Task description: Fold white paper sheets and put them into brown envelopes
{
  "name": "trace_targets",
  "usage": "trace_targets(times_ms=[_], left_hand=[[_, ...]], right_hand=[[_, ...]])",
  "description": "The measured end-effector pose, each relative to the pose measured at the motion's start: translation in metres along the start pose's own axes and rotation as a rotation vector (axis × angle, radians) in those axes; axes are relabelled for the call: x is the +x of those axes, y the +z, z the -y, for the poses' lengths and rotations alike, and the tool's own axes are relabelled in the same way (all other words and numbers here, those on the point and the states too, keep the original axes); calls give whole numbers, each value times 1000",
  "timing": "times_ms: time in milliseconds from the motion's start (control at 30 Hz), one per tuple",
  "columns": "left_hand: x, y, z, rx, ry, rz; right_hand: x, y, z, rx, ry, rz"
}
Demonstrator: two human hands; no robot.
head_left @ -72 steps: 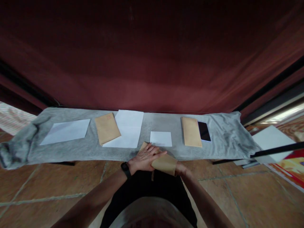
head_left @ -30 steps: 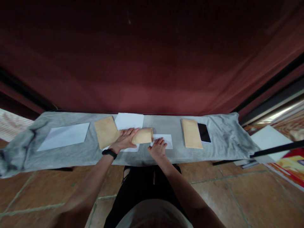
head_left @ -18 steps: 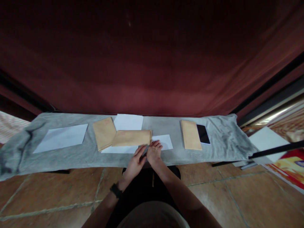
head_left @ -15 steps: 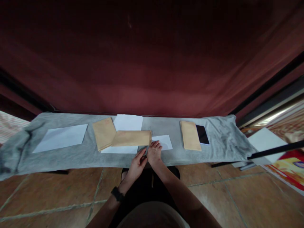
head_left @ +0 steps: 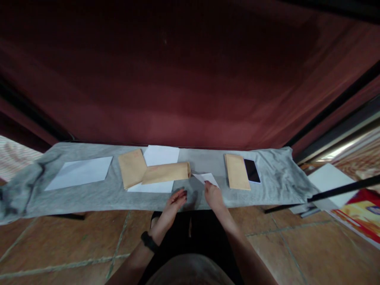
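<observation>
My right hand [head_left: 213, 196] pinches the near edge of a small white sheet of paper [head_left: 204, 177], which tilts up off the cloth. Just left of that paper lies a brown envelope [head_left: 166, 173], its right end gaping toward it. My left hand [head_left: 175, 202], with a dark band on the wrist, hovers by the bench's near edge below the envelope's right end; its fingers are stretched out and hold nothing. Under the envelope is a white sheet [head_left: 162, 155], partly covered. More brown envelopes [head_left: 131, 168] overlap at the left of it.
A grey cloth [head_left: 204, 158] covers the narrow bench. Another white sheet [head_left: 81, 173] lies at the left. Toward the right are a stack of brown envelopes [head_left: 237, 172] and a phone [head_left: 252, 170]. A dark red panel [head_left: 178, 99] rises behind the bench.
My right hand has moved right and lifted the white paper's edge. My left hand has drawn slightly down, away from the envelope, whose right end now bulges wider.
</observation>
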State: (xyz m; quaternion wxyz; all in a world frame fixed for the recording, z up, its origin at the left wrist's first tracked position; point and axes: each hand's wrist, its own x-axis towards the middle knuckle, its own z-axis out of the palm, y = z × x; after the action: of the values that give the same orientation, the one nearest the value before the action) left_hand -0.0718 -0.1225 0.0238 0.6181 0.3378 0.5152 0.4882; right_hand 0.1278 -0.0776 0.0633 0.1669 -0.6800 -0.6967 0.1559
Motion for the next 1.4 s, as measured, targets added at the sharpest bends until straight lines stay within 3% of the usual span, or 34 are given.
trace_targets(times_ms=[200,267,333,467,667,800,900,1000,1100,1200,1400], left_hand=[[1,39,-9,-209,-146,54],[6,52,-11,-226,-126,88],[13,59,-11,-197,-59,66],[36,62,-8,84,74,6],[61,65,0,612,247,-20],[60,76,4,911,385,-68],[54,84,9,1135,470,-71],[52,93,15,1293,561,7],[56,101,25,1337,606,145],[62,103,35,1363,631,222],[63,95,43,1377,614,123]], right_hand=[[-13,-26,-30,1186,217,-55],[-18,-22,-34,1388,306,-84],[-22,-12,-39,1440,360,-109],[-23,7,-58,1200,352,-168],[-17,15,-76,314,167,-265],[-17,17,-77,-20,90,-282],[-13,18,-76,-123,89,-290],[-2,23,-68,-58,50,-316],[9,34,-53,86,-92,-256],[12,44,-43,42,-223,-168],[5,51,-59,-204,-238,-152]])
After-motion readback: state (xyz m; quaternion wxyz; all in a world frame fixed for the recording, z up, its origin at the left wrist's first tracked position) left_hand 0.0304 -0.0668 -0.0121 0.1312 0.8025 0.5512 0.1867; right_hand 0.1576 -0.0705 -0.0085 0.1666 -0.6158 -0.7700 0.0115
